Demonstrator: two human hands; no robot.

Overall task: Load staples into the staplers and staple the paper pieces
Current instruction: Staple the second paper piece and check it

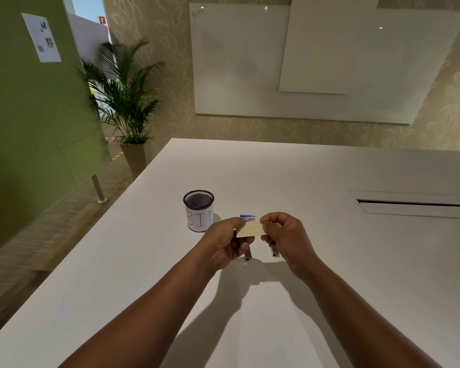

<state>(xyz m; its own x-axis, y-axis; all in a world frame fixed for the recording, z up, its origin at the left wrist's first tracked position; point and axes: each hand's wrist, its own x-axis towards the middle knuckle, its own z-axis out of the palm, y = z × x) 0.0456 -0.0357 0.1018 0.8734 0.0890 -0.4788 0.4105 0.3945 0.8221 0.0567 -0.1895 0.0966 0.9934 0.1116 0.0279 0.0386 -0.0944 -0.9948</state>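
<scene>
Both forearms extend over white tabletop; left hand and right hand fingers pinch small beige paper piece by opposite ends, lifted, near black mesh bin.

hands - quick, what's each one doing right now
Left hand: pinches the left end of the paper piece.
Right hand: pinches the right end of the same paper piece.

Both arms outstretched, left hand and right hand pinching, fingers curled
</scene>
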